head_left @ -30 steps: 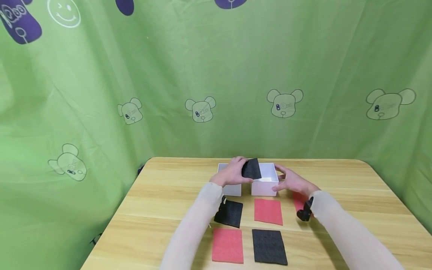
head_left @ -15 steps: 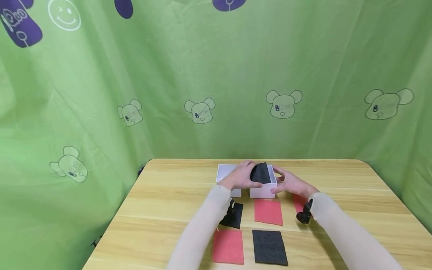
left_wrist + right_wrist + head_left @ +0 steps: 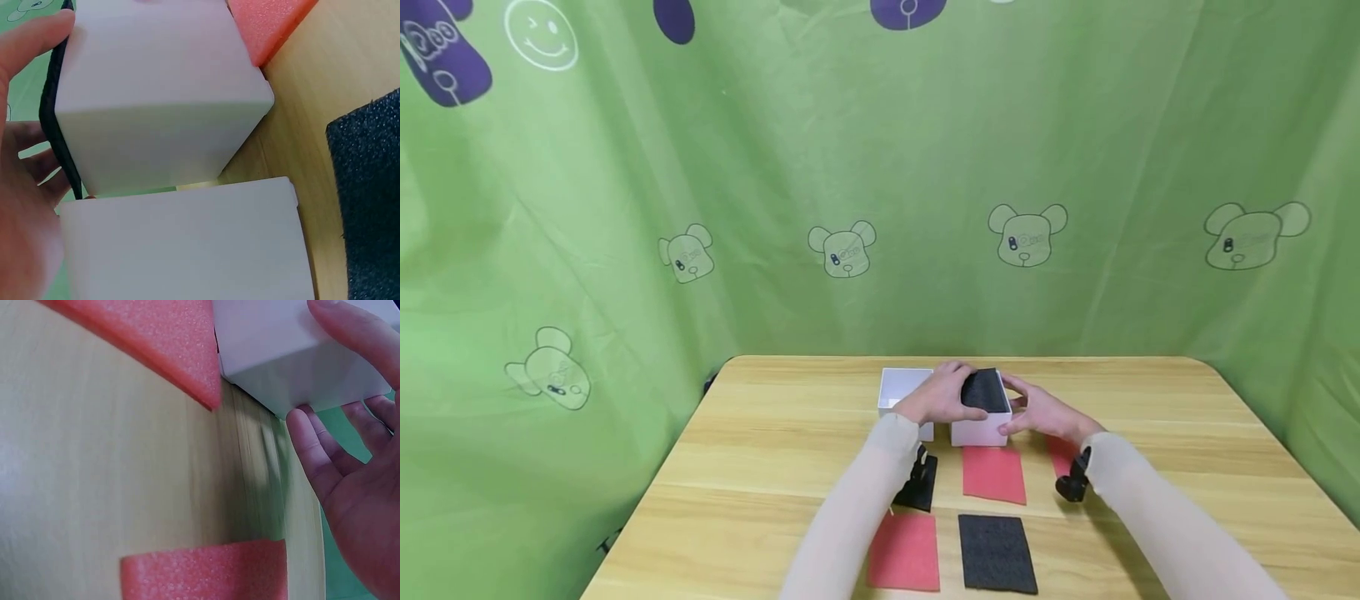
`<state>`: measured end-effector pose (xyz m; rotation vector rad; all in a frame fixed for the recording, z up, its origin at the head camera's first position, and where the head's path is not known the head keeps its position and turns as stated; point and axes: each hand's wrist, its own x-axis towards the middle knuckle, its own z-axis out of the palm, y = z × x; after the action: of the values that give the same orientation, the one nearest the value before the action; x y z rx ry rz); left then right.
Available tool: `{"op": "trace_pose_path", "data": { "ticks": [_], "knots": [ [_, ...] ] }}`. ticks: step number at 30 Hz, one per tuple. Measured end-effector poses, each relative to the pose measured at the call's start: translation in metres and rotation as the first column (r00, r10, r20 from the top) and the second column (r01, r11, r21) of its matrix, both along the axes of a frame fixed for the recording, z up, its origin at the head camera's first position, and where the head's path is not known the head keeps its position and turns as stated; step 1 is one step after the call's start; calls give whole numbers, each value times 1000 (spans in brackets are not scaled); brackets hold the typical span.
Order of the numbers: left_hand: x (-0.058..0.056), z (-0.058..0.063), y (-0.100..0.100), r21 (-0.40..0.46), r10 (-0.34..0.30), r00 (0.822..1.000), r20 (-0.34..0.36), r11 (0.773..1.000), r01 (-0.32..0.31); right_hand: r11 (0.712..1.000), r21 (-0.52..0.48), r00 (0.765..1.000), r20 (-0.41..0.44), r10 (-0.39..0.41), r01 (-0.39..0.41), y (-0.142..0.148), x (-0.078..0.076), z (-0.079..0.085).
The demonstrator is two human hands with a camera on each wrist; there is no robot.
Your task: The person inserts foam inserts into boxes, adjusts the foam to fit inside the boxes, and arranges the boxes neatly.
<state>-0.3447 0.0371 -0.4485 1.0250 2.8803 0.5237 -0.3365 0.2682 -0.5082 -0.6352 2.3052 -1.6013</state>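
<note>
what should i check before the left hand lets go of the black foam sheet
1. Black foam sheet lies over the mouth of the right white box: ok
2. Left hand holds the sheet by its edges: ok
3. Right hand steadies that box, thumb on its front: ok
4. Sheet lines up with the whole rim: cannot tell, the left hand hides part
5. Left white box stands apart from its neighbour: ok, a gap shows at the front
</note>
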Motion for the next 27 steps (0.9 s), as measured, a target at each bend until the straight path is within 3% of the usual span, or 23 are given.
{"op": "trace_pose_path", "data": {
  "ticks": [9,16,27],
  "knots": [
    [-3,-6,3,9,13,1000,9,1000,-13,1000,10,1000,-12,-3,3,0,1,-2],
    [-4,-9,4,-3,-8,999,-32,1000,8,1000,14,1000,-24,-1,2,-1,3,-2],
    [-7,-10,2,-20,-54,998,-31,998,54,1000,31,1000,-29,0,1,0,0,0]
  ]
}}
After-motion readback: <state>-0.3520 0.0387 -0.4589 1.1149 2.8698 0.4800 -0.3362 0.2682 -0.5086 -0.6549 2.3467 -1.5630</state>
